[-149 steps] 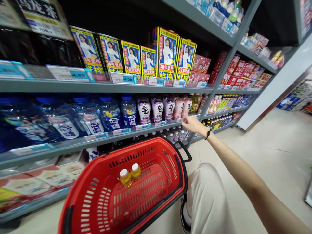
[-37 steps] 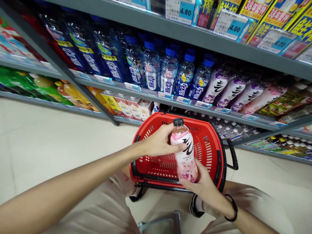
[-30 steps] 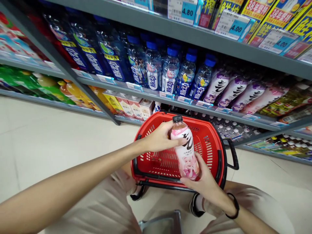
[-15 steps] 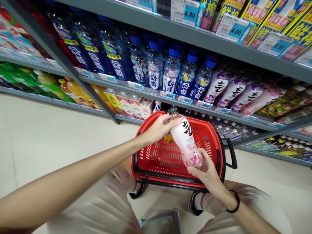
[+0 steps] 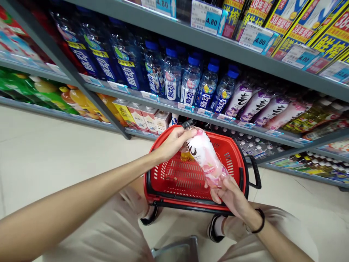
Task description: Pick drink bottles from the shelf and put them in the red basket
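Observation:
A pink-and-white drink bottle (image 5: pixel 205 156) with a black cap is held at a slant over the red shopping basket (image 5: pixel 160 183). My left hand (image 5: pixel 177 142) is closed round its neck, just below the cap. At the bottle's base, my right hand (image 5: pixel 230 191) grips it with the thumb on the upper side and fingers curled beneath. A dark band circles the right wrist. Inside the basket, partly hidden behind the bottle and left hand, lies something yellow-orange (image 5: pixel 187 156) that I cannot make out.
Shelves ahead hold blue-capped drink bottles (image 5: pixel 189 80), purple-and-white bottles (image 5: pixel 240 100) and drink cartons (image 5: pixel 141 118). The black basket handle (image 5: pixel 255 173) sticks out right. A grey metal-framed object (image 5: pixel 177 251) stands on the floor between my legs.
The bottle has been turned about its length, so its lettering has rolled left and a fruit picture faces up. The right-hand fingers have shifted round its base.

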### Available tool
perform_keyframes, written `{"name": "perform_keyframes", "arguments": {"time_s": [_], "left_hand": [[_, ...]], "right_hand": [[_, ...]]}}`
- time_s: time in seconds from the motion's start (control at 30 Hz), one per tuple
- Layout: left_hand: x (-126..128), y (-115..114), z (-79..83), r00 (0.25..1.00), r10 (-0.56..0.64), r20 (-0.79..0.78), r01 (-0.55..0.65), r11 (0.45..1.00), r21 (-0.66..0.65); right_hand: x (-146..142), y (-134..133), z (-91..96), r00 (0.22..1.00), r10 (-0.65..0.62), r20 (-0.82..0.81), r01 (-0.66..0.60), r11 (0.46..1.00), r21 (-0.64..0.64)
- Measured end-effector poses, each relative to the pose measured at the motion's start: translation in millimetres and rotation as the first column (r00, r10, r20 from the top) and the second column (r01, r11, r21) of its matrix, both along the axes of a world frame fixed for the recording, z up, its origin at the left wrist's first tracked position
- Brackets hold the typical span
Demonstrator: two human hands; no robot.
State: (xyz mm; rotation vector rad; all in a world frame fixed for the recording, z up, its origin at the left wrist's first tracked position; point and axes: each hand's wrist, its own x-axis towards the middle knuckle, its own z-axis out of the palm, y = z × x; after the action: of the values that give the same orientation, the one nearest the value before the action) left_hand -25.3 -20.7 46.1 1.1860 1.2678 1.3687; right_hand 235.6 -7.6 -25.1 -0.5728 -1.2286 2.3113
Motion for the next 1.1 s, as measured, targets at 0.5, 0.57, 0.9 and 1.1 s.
{"name": "perform_keyframes", "arguments": {"time_s": [0.5,0.57,0.9,1.1], "left_hand": [[6.8,4.2,4.0,0.967,0.175,-0.183,-0.182,0.983,-0.023],[6.9,4.4,5.8,0.951,0.219,-0.219,-0.232,0.972,-0.034],[4.8,7.5,2.1,0.908,0.284,-0.309,-0.324,0.942,-0.089],[5.2,6.7,6.0,0.922,0.248,-0.296,-0.285,0.954,-0.089]], "right_hand": [[-7.7,0.8,-2.7,0.998,0.059,-0.006,-0.06,0.992,-0.109],[-9.2,1.0,-3.2,1.0,-0.01,0.012,0.012,0.992,-0.129],[-8.4,0.6,-12.5,0.982,-0.155,0.105,0.147,0.986,0.084],[-7.6,-0.1,-9.3,0.984,-0.132,0.119,0.122,0.989,0.088]]}}
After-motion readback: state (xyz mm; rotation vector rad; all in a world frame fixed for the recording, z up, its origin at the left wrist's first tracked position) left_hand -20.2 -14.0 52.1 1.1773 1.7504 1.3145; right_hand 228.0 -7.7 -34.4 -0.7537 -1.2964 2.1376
